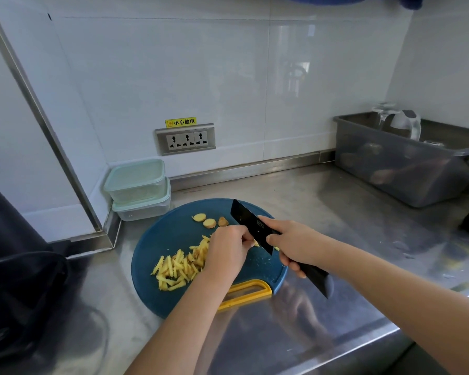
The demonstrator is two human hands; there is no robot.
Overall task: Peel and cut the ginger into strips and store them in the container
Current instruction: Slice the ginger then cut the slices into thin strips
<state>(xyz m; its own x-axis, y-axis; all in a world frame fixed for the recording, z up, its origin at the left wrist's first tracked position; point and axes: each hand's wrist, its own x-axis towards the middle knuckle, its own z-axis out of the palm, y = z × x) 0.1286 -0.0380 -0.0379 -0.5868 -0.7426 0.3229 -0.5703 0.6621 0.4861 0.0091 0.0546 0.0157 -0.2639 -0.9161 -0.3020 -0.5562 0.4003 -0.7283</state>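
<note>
Head: right hand [295, 246] grips knife [245, 216], left hand [225, 251] ginger [256, 243].

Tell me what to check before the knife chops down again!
1. Right hand grips the knife handle: ok.
2. Left hand fingertips clear of the blade: cannot tell, they are hidden beside it.
3. Ginger piece pinned under the left hand's curled fingers: ok, though mostly covered.
4. Cutting board flat on the counter: ok.
5. Cut strips lie left of the blade, out of its way: ok.
6. Containers open for storing: not ok, both lids are on.
</note>
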